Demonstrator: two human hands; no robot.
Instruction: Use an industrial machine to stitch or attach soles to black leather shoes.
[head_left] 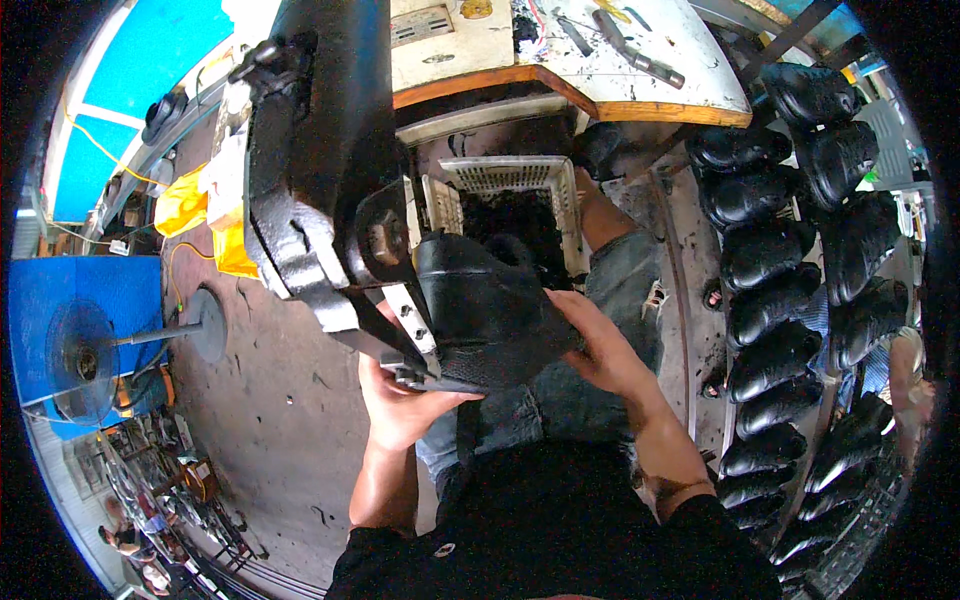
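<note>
Head view, one frame.

- Black shoe [495, 310], one in hand: held at the centre of the picture, against the black cast-iron machine [310, 150], above the person's lap. Its long axis runs from upper left to lower right; the sole edge lies low along the left, against the machine's metal plate. Which end is the toe cannot be told.
- Left hand [400, 400], one: cupped under the lower left of the shoe, fingers curled up round its edge, gripping it.
- Right hand [600, 350], one: laid against the shoe's right end, fingers partly closed over it, holding it.
- Plastic basket [505, 175], one, pale, latticed: just beyond the shoe, holding dark material.
- Finished black shoes [765, 250]: about eighteen visible in two curved rows on the rack at right; the lowest ones blur together, so the count is not exact.
- Workbench [600, 95], one, wood-edged, with tools lying on top.
- Floor fan [85, 360], one, at left on the concrete floor.
- Yellow cloth [185, 205], one, beside the machine.
</note>
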